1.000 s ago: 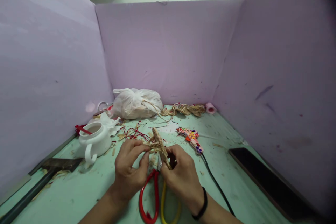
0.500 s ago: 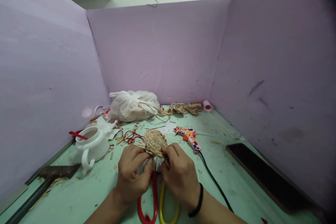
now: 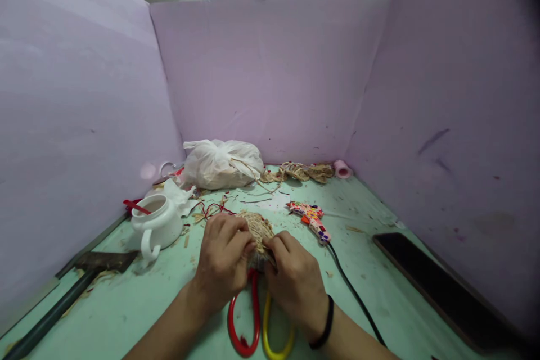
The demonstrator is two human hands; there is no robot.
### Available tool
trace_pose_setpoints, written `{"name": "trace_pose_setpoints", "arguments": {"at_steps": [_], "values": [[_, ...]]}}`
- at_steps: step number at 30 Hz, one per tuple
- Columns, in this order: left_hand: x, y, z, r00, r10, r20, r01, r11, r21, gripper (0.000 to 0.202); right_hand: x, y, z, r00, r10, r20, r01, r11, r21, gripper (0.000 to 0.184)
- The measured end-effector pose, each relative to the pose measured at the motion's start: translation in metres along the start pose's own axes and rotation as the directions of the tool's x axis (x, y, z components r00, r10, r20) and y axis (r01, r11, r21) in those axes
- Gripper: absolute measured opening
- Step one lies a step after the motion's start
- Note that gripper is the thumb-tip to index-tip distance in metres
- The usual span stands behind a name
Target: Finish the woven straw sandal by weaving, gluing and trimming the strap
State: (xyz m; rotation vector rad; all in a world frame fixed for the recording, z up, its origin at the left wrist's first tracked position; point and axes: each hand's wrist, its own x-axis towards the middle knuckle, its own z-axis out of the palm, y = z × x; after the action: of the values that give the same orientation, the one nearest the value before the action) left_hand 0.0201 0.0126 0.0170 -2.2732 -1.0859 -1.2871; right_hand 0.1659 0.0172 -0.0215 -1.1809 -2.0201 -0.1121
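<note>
What I catch first from my end is the turn of the woven fibre disc (image 3: 258, 226): a second ago it stood nearly edge-on to my view, half a second ago it showed its flat face, and now that face remains turned up to me while part of it is covered. The left hand (image 3: 223, 261) has risen and rolled inward over the disc's near left side. I read this as the work having moved to the near rim, with the disc steadied between both hands.

Taking the red-and-yellow-handled scissors (image 3: 256, 305) as my landmark, the disc sits just beyond their pivot, above the counter (image 3: 169, 289). The left hand is on the left of the scissors, knuckles up, fingers bunched against the disc; its thumb is mostly hidden, so I can't tell whether it pinches the rim or a strand. The right hand (image 3: 295, 275), right of the scissors, has thumb and forefinger clamped on the disc's near right edge, the wrist with its black band (image 3: 325, 325) angled inward. The hands are close together, fingertips nearly meeting.

Beyond the scissors and to their right lies a floral-patterned glue gun (image 3: 309, 215); well to their left stands a white ceramic pot (image 3: 162, 225).
</note>
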Motion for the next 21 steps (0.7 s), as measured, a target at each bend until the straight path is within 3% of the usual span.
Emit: {"name": "trace_pose_setpoints", "arguments": {"at_steps": [3,5,7,10,11,13,14,15,17,19,21], "values": [[-0.001,-0.01,-0.005,0.988,-0.105,-0.117,0.104,0.995,-0.013,0.01,0.002,0.003,0.0,1.0,0.024,0.02,-0.024,0.999,0.024,0.022],[0.0,-0.021,-0.015,0.943,-0.213,-0.257,0.222,0.975,0.007,0.009,0.004,0.007,0.0,0.998,0.055,0.026,-0.057,0.996,0.066,0.026],[0.0,-0.033,-0.027,0.838,-0.328,-0.435,0.366,0.93,0.004,0.009,0.005,0.011,0.0,0.997,0.077,-0.002,-0.076,0.993,0.091,0.028],[-0.001,-0.054,-0.042,0.696,-0.52,-0.494,0.597,0.803,-0.005,0.024,0.006,0.013,0.0,0.992,0.038,-0.118,-0.033,0.998,0.048,0.029],[-0.002,-0.061,-0.043,0.663,-0.577,-0.478,0.661,0.75,0.011,0.025,0.006,0.013,-0.001,0.987,0.007,-0.16,-0.004,1.0,0.019,0.029],[-0.004,-0.073,-0.042,0.634,-0.668,-0.389,0.735,0.677,0.036,0.014,0.007,0.011,-0.002,0.973,-0.069,-0.219,0.062,0.997,-0.038,0.028],[-0.004,-0.077,-0.04,0.618,-0.707,-0.345,0.76,0.65,0.029,0.016,0.006,0.01,-0.003,0.967,-0.106,-0.233,0.094,0.994,-0.061,0.027],[-0.005,-0.08,-0.036,0.594,-0.748,-0.295,0.782,0.623,-0.003,0.032,0.006,0.009,-0.004,0.962,-0.138,-0.238,0.122,0.989,-0.081,0.025],[-0.004,-0.08,-0.03,0.507,-0.848,-0.154,0.841,0.526,-0.129,0.042,0.007,0.008,-0.006,0.954,-0.191,-0.231,0.171,0.98,-0.104,0.022],[-0.002,-0.076,-0.025,0.407,-0.913,-0.012,0.874,0.393,-0.285,0.032,0.007,0.009,-0.008,0.947,-0.231,-0.224,0.212,0.972,-0.107,0.02],[0.001,-0.069,-0.023,0.355,-0.933,0.067,0.864,0.3,-0.404,0.027,0.007,0.01,-0.009,0.94,-0.259,-0.222,0.243,0.965,-0.094,0.019]]}}
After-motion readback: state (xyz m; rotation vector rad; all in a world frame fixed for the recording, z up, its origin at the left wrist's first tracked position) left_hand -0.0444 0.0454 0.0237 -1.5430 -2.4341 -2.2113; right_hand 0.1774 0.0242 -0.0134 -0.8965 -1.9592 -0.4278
